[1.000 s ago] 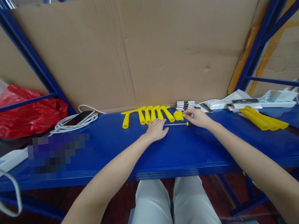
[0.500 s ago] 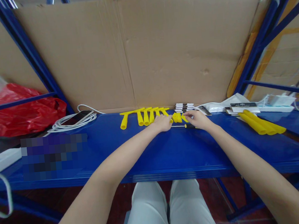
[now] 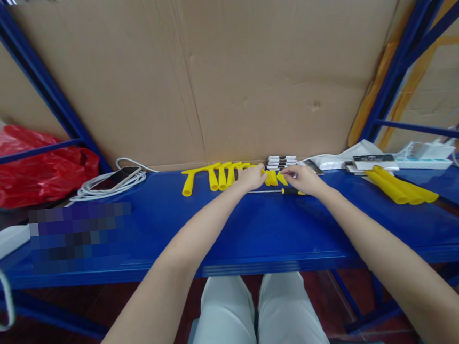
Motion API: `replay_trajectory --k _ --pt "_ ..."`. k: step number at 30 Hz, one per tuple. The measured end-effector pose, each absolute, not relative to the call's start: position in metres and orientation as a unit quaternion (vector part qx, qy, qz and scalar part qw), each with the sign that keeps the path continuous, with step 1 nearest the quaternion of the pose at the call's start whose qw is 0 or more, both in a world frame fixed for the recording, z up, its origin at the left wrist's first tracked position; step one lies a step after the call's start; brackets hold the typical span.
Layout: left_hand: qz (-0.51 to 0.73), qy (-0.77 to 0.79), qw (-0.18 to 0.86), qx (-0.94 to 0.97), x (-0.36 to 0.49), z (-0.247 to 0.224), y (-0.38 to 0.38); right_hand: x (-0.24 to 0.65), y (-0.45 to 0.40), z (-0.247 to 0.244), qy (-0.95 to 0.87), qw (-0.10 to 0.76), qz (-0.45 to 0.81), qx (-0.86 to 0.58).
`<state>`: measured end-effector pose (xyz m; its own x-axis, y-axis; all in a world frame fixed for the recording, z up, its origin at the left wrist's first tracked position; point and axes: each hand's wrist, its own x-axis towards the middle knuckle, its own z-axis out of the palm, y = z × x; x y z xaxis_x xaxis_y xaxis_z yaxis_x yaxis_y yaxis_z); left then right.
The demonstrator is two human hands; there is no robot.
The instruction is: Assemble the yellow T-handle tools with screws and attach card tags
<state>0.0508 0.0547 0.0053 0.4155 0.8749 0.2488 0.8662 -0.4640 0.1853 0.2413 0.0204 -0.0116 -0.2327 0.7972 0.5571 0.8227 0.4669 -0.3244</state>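
My left hand (image 3: 253,178) is closed at the right end of a row of yellow T-shaped plastic handles (image 3: 213,179). Its fingertips reach the small yellow plastic pieces (image 3: 271,178), and what they grip is hidden. My right hand (image 3: 303,180) pinches a small yellow piece (image 3: 281,178) between thumb and fingers, close to the others. Just below both hands lies a screwdriver (image 3: 288,191) with a thin metal shaft and a black-and-yellow handle, partly under my right hand. Behind the small pieces sits a stack of white packets with black bands (image 3: 280,161).
Several yellow tubular parts (image 3: 403,189) lie on the blue table (image 3: 259,233) at right, near a white power strip (image 3: 425,160). To the left are a coiled white cable (image 3: 90,189), a phone (image 3: 115,179) and a red plastic bag (image 3: 40,167). A cardboard sheet (image 3: 245,74) stands behind.
My left hand has shifted slightly right, toward the small yellow pieces, and uncovers more of the screwdriver's shaft. My right hand stays nearly in place. The view has tilted down a little.
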Motion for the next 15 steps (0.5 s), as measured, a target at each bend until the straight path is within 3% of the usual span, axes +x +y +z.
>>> replay_trajectory --k 7,15 --pt "0.345 0.542 0.159 0.749 0.038 0.024 0.063 0.241 0.019 -0.012 -0.783 0.346 -0.024 -0.516" --pt "0.588 0.463 0.431 0.504 0.009 0.025 0.054 0.240 0.019 -0.012 -0.791 0.340 -0.014 -0.509"
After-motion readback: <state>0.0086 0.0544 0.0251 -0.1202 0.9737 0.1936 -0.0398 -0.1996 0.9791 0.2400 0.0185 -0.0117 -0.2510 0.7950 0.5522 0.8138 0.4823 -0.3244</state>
